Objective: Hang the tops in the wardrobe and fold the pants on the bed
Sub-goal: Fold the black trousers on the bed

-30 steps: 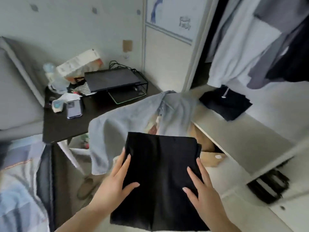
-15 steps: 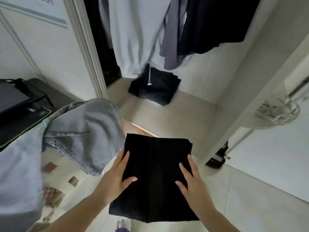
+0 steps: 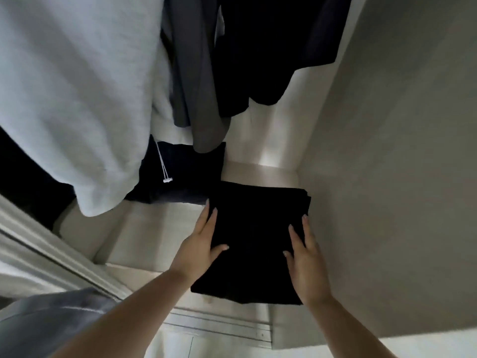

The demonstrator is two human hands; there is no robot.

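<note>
Two Hands Holding Folded Black Pants at the Wardrobe Shelf

Two hands support one folded black garment, the folded black pants, in the lower centre of the head view. The bundle is a rectangle. Its long axis runs from 6 o'clock to 12 o'clock, tilted slightly toward 1 o'clock. The far short edge points into the wardrobe; the near short edge faces the person. Layered fold edges show at the far right corner. The far part lies over the wardrobe shelf; whether it touches the shelf cannot be told. The near edge overhangs the shelf front.

Left hand: placed on the left long edge of the pants. The fingers are straight and point toward 12 o'clock along that edge. The thumb lies across the top of the fabric, pointing toward 3 o'clock. The forearm enters from 7 o'clock.

Right hand: placed on the right long edge. The fingers are extended, close together, flat on the fabric and pointing toward 12 o'clock. The thumb points inward toward 10 o'clock. The forearm enters from 5 o'clock. Neither hand is curled around the bundle on its visible upper side.

Second folded dark garment: on the shelf at 11 o'clock from the pants, its corner next to theirs. A white drawstring hangs in front of it.

Hanging above, from 10 o'clock to 1 o'clock: light grey top, dark grey top, black top. A blue-grey cloth lies at 8 o'clock.
</note>
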